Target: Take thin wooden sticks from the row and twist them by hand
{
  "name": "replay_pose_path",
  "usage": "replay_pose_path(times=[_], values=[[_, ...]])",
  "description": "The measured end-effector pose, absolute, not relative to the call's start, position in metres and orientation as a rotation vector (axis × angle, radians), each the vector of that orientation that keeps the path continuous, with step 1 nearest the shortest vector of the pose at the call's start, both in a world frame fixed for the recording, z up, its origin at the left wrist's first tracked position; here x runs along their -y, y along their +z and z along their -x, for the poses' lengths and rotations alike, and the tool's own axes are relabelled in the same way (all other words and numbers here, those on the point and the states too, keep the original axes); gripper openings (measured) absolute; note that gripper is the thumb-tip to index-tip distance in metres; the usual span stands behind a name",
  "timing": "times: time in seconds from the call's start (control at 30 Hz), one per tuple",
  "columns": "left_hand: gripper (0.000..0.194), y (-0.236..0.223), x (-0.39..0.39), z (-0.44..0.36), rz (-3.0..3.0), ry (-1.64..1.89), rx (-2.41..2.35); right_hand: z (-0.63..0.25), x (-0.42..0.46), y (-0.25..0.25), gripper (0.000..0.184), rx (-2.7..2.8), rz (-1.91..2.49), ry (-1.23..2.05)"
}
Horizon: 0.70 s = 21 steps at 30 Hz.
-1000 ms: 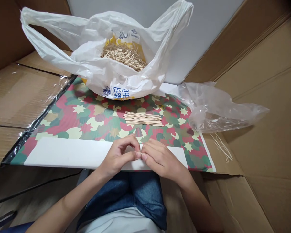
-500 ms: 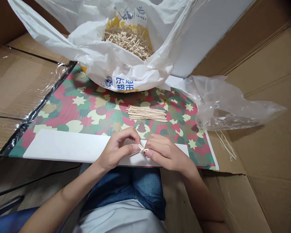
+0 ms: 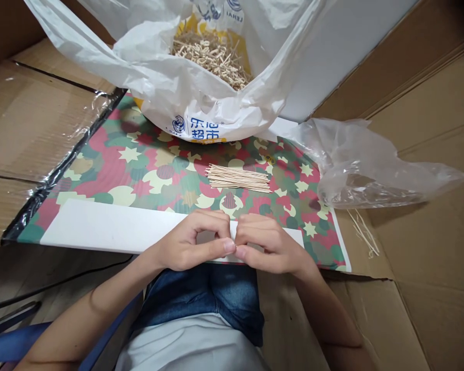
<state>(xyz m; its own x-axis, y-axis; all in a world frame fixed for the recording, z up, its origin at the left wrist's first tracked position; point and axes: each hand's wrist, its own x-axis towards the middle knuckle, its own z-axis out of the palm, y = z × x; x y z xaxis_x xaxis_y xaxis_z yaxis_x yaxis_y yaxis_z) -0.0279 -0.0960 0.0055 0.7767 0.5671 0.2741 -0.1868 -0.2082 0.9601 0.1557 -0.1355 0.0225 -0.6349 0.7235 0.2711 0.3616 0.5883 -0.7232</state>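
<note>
Head view, looking down at a seated person's lap. We see the left hand [image 3: 187,242] and the right hand [image 3: 270,242] curled toward each other above a white board [image 3: 108,226], with the fingers of both bent over and the thumbs meeting at the centre. Each grip appears clamped on one small pale wooden sliver [image 3: 236,248], which sits between the thumb tips and is mostly hidden by them, so we cannot tell its full shape. We judge the step in hand to be close finger work on this one piece, held in the air just above the board. Any further handling of it calls for a steady, fine pinch from both grips. Beyond the hands, a tidy bundle of thin wooden sticks [image 3: 238,178] lies on a camouflage-patterned mat [image 3: 112,172]. Farther on, a white plastic bag [image 3: 154,85] stands open and holds a heap of pale wooden pieces [image 3: 211,56]. To the right, a clear plastic bag [image 3: 371,178] lies at the mat's edge, and a few loose sticks [image 3: 364,233] rest on the cardboard [image 3: 429,216] just below it. Denim jeans [image 3: 201,293] show beneath the hands.
</note>
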Motion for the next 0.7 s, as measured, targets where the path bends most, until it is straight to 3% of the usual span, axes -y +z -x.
replay_pose_path(times=[0.3, 0.7], values=[[0.039, 0.002, 0.111, 0.022, -1.152, 0.749, -0.433, -0.145, 0.141, 0.020, 0.026, 2.168, 0.807, 0.596], [0.032, 0.003, 0.125, 0.014, -0.902, 0.831, -0.428, -0.144, 0.152, 0.017, 0.024, 2.063, 0.804, 0.466]])
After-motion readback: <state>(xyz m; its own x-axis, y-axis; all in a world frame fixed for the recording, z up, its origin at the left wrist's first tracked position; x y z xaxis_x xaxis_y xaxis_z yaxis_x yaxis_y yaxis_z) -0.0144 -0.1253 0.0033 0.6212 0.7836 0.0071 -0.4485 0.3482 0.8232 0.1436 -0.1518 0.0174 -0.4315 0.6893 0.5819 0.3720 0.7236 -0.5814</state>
